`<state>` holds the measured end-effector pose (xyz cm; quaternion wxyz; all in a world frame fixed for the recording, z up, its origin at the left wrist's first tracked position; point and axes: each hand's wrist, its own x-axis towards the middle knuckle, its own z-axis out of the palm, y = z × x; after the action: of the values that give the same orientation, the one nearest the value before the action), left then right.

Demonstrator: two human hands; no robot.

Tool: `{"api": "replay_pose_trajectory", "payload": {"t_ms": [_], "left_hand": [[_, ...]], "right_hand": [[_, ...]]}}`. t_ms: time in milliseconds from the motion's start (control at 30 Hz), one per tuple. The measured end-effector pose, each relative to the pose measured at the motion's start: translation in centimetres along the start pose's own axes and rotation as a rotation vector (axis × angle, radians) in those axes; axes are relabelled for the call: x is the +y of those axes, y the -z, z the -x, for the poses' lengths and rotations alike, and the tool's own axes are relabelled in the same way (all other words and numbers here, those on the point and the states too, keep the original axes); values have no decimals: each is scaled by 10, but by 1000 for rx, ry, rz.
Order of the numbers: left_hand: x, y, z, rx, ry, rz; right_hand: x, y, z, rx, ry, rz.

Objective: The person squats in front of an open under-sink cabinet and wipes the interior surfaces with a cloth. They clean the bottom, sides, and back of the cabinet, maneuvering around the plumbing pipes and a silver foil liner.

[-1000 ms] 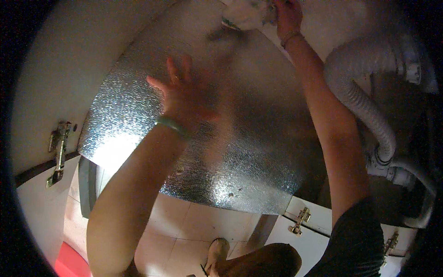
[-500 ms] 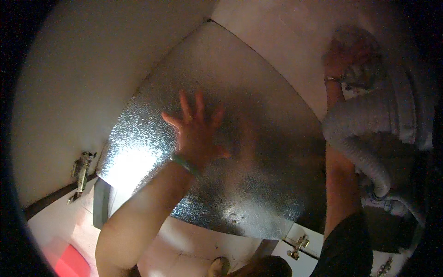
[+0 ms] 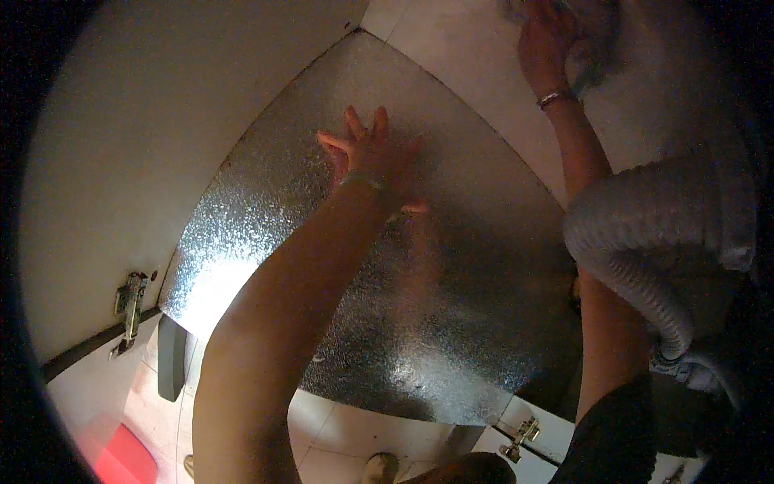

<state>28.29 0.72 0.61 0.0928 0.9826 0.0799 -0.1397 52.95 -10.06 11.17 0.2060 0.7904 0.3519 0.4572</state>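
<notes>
My left hand (image 3: 372,161) is reached far into a cabinet, over its shiny, pebbled silver base (image 3: 339,355). Its fingers are spread; whether they touch the base I cannot tell. A light band circles that wrist. Up at the cabinet's far right wall (image 3: 451,48), my right hand (image 3: 547,60) is closed on a crumpled grey cloth (image 3: 598,44), which lies against the wall. The fingers are dim and partly smeared by motion. My right forearm passes behind a ribbed grey hose.
The ribbed hose (image 3: 645,210) bends down along the right side. Metal hinges sit at left (image 3: 131,310) and lower right (image 3: 520,440). A grey upright strip (image 3: 171,359) stands by the base's left corner. On the tiled floor at lower left is a red object (image 3: 127,460).
My left hand has slid farther in and slightly right. My right hand has moved up and left along the wall with the cloth. The view has shifted slightly.
</notes>
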Motion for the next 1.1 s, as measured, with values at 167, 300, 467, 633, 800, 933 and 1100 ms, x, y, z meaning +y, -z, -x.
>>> {"api": "replay_pose_trajectory", "payload": {"t_ms": [167, 300, 467, 633, 800, 933, 1100], "left_hand": [[1, -4, 5, 56, -13, 49], [-10, -12, 16, 95, -9, 68], [-1, -20, 2, 128, -118, 49], [-9, -39, 10, 103, -57, -27], [1, -36, 6, 107, -19, -51], [-13, -33, 23, 109, -109, -23], [-39, -33, 25, 158, -234, 45]], "right_hand": [[-7, -8, 9, -20, -37, -88], [-27, -14, 17, -75, -21, -194], [-50, -56, 150, -385, -8, -705], [-61, 34, 141, -721, -527, -1553], [-133, 69, 139, -322, -217, -1138], [-182, 5, 91, -543, -228, -1004], [-189, -69, 48, -260, -345, -620]]}}
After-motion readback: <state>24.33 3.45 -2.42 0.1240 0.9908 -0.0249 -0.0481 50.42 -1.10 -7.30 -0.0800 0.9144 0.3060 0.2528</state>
